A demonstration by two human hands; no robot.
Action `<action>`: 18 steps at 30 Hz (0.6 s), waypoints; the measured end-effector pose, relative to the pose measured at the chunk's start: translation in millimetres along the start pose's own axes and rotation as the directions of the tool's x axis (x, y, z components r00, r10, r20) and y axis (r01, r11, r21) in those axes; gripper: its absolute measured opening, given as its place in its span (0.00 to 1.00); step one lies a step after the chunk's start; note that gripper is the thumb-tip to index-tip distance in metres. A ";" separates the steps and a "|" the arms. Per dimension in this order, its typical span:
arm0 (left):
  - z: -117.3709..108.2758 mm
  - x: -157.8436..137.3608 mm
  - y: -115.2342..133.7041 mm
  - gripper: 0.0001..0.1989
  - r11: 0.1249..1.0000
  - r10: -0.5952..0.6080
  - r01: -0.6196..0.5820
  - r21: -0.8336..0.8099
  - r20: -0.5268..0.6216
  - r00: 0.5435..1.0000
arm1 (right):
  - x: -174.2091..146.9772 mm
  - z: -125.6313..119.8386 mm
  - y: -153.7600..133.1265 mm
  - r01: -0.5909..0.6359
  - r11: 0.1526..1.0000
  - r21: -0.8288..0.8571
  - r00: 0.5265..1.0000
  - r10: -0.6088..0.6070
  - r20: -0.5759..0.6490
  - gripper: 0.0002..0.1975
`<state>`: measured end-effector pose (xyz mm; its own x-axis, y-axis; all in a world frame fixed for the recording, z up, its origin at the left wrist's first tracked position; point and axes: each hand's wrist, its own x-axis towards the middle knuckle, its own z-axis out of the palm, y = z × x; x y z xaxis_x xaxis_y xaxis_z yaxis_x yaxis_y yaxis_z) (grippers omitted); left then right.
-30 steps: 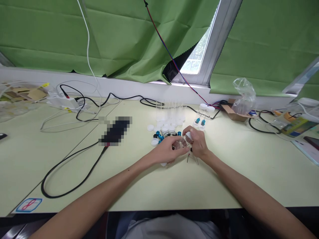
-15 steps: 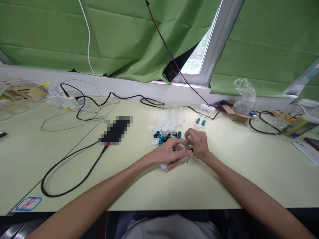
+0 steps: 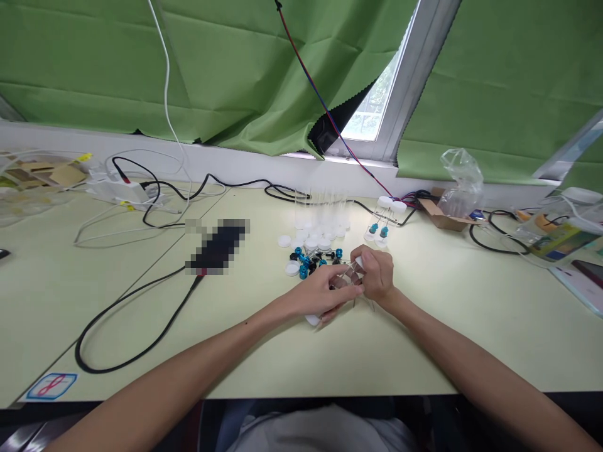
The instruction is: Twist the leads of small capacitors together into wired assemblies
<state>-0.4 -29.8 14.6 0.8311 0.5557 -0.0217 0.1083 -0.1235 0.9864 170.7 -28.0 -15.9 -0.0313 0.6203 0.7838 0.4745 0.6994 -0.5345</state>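
Observation:
My left hand (image 3: 327,292) is closed around a clear plastic tube (image 3: 340,282), which lies tilted through the grip. A white cap (image 3: 312,321) shows at the tube's lower left end, below my fingers. Fingers curled, my right hand (image 3: 380,275) pinches a white cap (image 3: 360,261) at the upper right end. Thin metal rods (image 3: 372,306) stick out beneath the hands; what they belong to is hidden. Just behind my left hand lies a pile of small blue and black parts (image 3: 304,271), with a loose white cap (image 3: 292,269) beside it.
Several clear tubes (image 3: 323,207) stand behind the pile near white caps (image 3: 311,242). Right of them are two capped tubes (image 3: 379,220) holding blue parts. A blurred black device (image 3: 220,246) on a cable lies left. A cardboard box (image 3: 443,216) and phone (image 3: 579,285) are right.
The hands stay together on the tube and hardly move. The white cap under my left hand has shifted slightly to the right and down.

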 end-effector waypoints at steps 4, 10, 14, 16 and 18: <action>0.7 -0.8 1.3 0.17 1.000 0.007 -0.007 -0.019 -0.006 1.000 | -1.0 0.4 -4.4 -0.069 0.997 0.030 0.997 0.070 -0.021 0.21; 0.9 -0.5 -0.1 0.17 1.000 0.009 -0.010 -0.011 -0.013 1.000 | -2.5 2.6 -5.6 -0.154 0.986 0.059 0.987 0.156 -0.035 0.22; 0.7 -0.3 -0.7 0.16 1.000 0.022 -0.022 -0.007 -0.005 1.000 | -3.5 4.6 -5.8 -0.165 0.982 0.087 0.984 0.170 -0.049 0.22; 0.7 -0.5 -1.1 0.15 1.000 0.020 -0.020 0.000 -0.009 1.000 | -3.6 5.1 -6.1 -0.161 0.984 0.082 0.985 0.165 -0.048 0.22; 1.0 -0.6 -1.8 0.15 1.000 0.016 -0.016 -0.002 -0.014 1.000 | -3.7 5.2 -6.2 -0.154 0.985 0.073 0.986 0.158 -0.049 0.21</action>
<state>-0.6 -30.7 12.7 0.8250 0.5651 -0.0033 0.0935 -0.1308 0.9870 163.3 -32.8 -17.2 0.0867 0.7047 0.7042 0.4079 0.6198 -0.6704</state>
